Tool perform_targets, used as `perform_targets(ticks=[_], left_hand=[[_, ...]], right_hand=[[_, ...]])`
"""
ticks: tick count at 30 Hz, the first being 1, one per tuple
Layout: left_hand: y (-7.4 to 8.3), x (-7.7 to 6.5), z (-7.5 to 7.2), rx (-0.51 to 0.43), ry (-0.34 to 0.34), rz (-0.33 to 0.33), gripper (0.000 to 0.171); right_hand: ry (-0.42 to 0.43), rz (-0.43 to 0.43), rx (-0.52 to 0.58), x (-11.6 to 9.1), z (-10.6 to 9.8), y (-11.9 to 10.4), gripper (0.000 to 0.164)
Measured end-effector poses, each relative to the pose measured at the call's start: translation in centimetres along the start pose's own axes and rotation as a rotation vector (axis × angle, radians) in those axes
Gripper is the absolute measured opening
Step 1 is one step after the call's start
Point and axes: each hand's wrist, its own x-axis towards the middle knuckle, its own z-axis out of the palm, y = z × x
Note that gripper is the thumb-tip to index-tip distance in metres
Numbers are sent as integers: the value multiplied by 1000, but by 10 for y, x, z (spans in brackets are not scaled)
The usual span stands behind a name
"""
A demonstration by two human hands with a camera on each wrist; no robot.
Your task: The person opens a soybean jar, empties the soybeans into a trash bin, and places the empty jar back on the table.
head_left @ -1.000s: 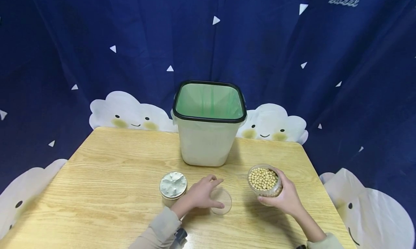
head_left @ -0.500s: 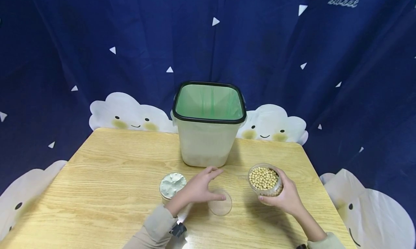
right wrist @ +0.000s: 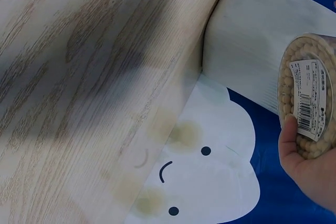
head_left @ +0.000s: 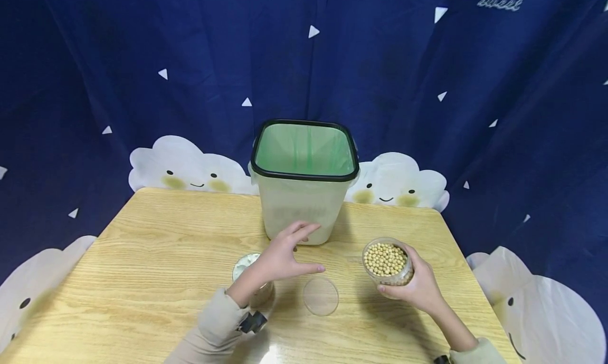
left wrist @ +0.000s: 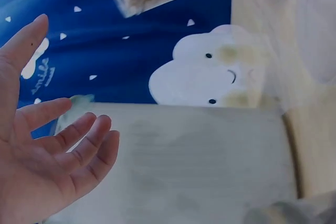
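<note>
My right hand [head_left: 422, 287] grips a clear round jar [head_left: 401, 277] full of pale yellow beans [head_left: 383, 259], raised above the right side of the table. A label with a barcode [right wrist: 310, 98] shows on the jar's base in the right wrist view. With thumb and fingers spread, my left hand [head_left: 279, 257] hovers in front of the bin and holds nothing. Below and right of it lies a clear round disc [head_left: 321, 297], like a lid, flat on the table. Behind the left wrist, a round container [head_left: 241, 265] with a whitish-green top is partly hidden.
A tall pale bin [head_left: 304, 206] with a black rim and green inside stands at the table's back middle. The wooden table [head_left: 166, 248] reaches a dark blue curtain [head_left: 209, 63] printed with clouds.
My left hand has risen off the clear disc and moved up and left, its thumb and fingers spreading wider. It covers more of the whitish-green container. The right hand and jar have stayed put.
</note>
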Motion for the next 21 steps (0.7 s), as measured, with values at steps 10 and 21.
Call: perform_targets(ticks=[10,21], left_hand=[[4,7,-28,10,192,82,75],[6,20,-66,7,335,156,76]], right_hand=[[6,-9,-7,1,0,0,91],[5,-17,1,3,0,1,91]])
